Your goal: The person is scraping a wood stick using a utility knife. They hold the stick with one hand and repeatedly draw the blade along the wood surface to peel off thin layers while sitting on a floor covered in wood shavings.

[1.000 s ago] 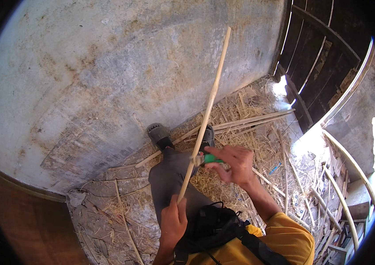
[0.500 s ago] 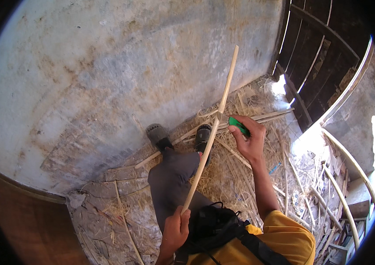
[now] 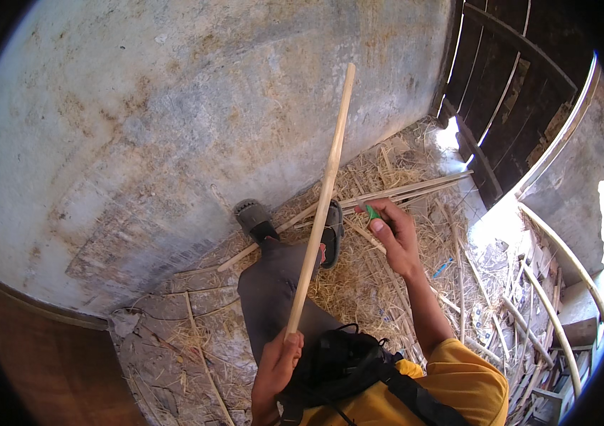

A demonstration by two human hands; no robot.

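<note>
Smooth pale wooden stick (image 3: 322,202), rough plastered wall (image 3: 174,106)

Counting what's around me

I see my two hands, the left hand (image 3: 277,362) and the right hand (image 3: 394,238), one long pale stick (image 3: 320,206), one small green-handled tool (image 3: 371,211), my two sandals (image 3: 254,216), and one black bag (image 3: 341,358).

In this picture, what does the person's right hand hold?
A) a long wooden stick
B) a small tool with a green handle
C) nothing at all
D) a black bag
B: the right hand is closed around a small tool with a green handle, above the straw on the floor, while the left hand grips the lower end of the long wooden stick.
</note>
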